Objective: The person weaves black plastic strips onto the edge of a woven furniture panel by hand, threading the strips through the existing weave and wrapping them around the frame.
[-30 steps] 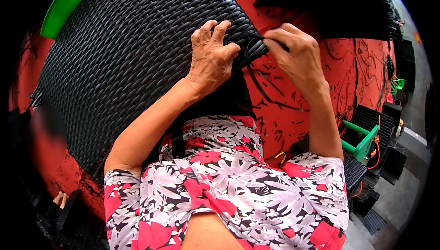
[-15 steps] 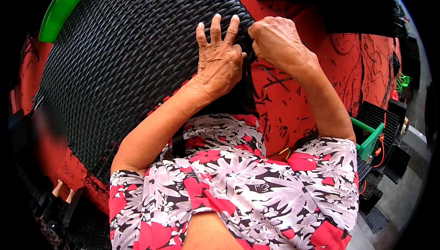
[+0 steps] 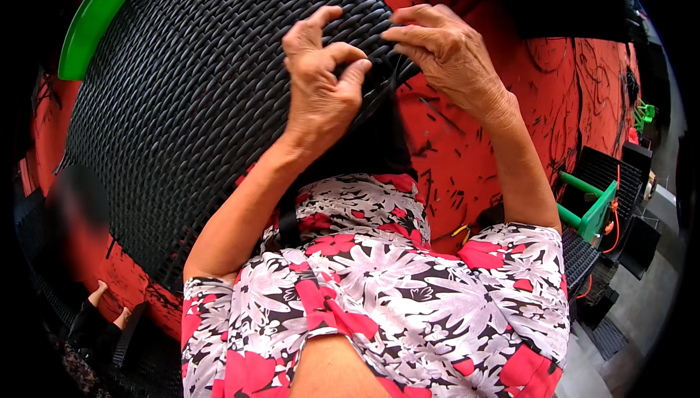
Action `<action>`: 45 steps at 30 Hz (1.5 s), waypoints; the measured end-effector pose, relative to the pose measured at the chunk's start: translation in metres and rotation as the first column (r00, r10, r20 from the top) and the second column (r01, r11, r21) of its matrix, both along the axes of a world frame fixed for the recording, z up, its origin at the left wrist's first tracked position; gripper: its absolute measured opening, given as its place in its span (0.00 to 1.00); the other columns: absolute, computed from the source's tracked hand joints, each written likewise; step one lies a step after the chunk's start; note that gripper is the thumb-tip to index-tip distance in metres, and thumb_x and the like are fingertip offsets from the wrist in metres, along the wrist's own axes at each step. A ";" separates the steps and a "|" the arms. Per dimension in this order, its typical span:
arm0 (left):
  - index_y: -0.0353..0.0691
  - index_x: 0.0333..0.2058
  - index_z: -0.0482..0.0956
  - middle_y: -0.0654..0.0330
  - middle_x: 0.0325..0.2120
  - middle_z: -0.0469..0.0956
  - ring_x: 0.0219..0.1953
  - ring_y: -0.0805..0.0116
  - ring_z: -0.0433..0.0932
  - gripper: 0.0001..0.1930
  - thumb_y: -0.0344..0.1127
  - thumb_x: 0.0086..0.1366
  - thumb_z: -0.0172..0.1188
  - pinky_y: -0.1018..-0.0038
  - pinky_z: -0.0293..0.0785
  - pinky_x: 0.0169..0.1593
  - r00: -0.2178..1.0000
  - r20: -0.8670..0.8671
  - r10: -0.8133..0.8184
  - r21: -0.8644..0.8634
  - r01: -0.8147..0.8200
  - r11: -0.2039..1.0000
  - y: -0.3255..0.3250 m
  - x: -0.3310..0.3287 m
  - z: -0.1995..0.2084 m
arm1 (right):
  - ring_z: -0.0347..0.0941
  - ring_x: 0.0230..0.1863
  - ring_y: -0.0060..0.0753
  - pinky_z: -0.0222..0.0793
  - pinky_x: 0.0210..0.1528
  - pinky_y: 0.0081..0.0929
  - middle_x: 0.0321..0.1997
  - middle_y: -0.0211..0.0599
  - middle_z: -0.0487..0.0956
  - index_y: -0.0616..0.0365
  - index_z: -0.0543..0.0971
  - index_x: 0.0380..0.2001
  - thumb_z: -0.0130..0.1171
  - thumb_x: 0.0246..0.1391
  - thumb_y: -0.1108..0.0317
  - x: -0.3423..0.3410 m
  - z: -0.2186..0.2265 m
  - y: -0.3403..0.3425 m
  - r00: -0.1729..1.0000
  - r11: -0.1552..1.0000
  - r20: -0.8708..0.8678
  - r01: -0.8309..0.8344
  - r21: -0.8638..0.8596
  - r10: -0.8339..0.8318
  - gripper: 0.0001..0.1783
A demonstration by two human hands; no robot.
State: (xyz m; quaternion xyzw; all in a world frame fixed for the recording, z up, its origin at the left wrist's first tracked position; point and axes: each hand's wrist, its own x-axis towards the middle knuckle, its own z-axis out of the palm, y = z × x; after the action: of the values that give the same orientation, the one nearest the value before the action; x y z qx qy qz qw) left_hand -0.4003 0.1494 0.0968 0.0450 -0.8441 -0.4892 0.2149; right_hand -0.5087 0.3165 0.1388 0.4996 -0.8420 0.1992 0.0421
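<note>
A large black woven wicker panel (image 3: 197, 84) slants across in front of me, its right edge close to both hands. My left hand (image 3: 317, 80) is above the panel near that edge, thumb and index finger bent together in a pinch; whatever lies between their tips is too small to make out. My right hand (image 3: 452, 51) is just beyond the edge, its fingers and thumb drawn together at the panel's corner. A thin black strand (image 3: 397, 73) hangs below its fingertips and appears to be held there.
Black strand offcuts lie scattered over the red floor covering (image 3: 452, 150). A green curved piece (image 3: 98, 22) stands at the panel's far left. On the right are a green plastic stool (image 3: 598, 212) and dark woven pieces (image 3: 594, 168). Another person (image 3: 95, 325) sits at the lower left.
My left hand has lifted off the weave, going from spread fingers to a pinch. My right hand has opened from a fist, its fingertips now at the panel's edge.
</note>
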 end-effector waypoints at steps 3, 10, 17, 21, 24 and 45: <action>0.39 0.30 0.84 0.56 0.58 0.69 0.62 0.58 0.62 0.03 0.27 0.56 0.65 0.65 0.58 0.63 0.990 0.053 -0.130 0.081 0.126 0.989 -0.010 0.005 0.007 | 0.77 0.35 0.31 0.73 0.39 0.24 0.43 0.38 0.80 0.58 0.83 0.38 0.62 0.54 0.69 0.011 -0.015 -0.005 0.719 0.962 0.680 0.056 -0.267 0.147 0.09; 0.39 0.29 0.81 0.53 0.58 0.68 0.62 0.47 0.57 0.03 0.30 0.55 0.64 0.55 0.49 0.64 0.997 0.049 -0.062 -0.364 0.075 0.928 -0.003 0.032 -0.013 | 0.75 0.22 0.33 0.73 0.30 0.30 0.19 0.39 0.78 0.60 0.82 0.30 0.62 0.47 0.73 0.021 0.011 -0.009 0.714 0.975 0.668 0.202 0.090 -0.209 0.06; 0.39 0.28 0.82 0.52 0.65 0.57 0.66 0.44 0.51 0.05 0.32 0.54 0.63 0.47 0.42 0.65 0.983 0.186 -0.011 -0.611 0.124 0.782 0.013 0.030 -0.022 | 0.78 0.33 0.51 0.73 0.37 0.44 0.26 0.49 0.80 0.59 0.82 0.24 0.60 0.43 0.74 0.029 -0.017 -0.025 0.962 0.958 0.266 -0.020 0.285 -0.060 0.04; 0.39 0.23 0.81 0.51 0.61 0.64 0.65 0.49 0.54 0.03 0.31 0.52 0.64 0.51 0.43 0.66 0.984 0.169 0.046 -0.410 0.028 0.912 0.013 0.024 -0.018 | 0.79 0.29 0.41 0.74 0.32 0.35 0.28 0.44 0.82 0.59 0.84 0.31 0.64 0.46 0.73 0.026 -0.022 -0.020 0.893 0.999 0.450 0.041 -0.019 -0.028 0.07; 0.38 0.24 0.81 0.51 0.59 0.66 0.63 0.50 0.57 0.01 0.28 0.51 0.64 0.57 0.47 0.66 0.996 0.083 0.039 -0.174 -0.024 0.984 0.000 0.032 -0.015 | 0.77 0.27 0.24 0.73 0.29 0.22 0.28 0.34 0.82 0.58 0.84 0.35 0.63 0.51 0.74 0.020 0.004 -0.009 0.667 0.864 0.718 0.466 -0.192 -0.200 0.07; 0.41 0.34 0.82 0.53 0.66 0.57 0.67 0.46 0.49 0.06 0.30 0.58 0.61 0.51 0.39 0.66 0.963 0.269 -0.034 -0.546 0.181 0.818 -0.016 0.068 -0.017 | 0.78 0.32 0.45 0.73 0.36 0.39 0.26 0.40 0.80 0.57 0.82 0.25 0.62 0.45 0.71 0.058 -0.017 -0.035 0.919 0.988 0.390 0.000 0.152 -0.060 0.03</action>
State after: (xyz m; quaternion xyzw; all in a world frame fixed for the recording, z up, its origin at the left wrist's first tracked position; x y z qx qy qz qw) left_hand -0.3323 0.1333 0.0802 -0.0082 -0.9721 -0.2190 0.0837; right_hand -0.4512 0.2813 0.1222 0.4382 -0.8533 0.2314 -0.1625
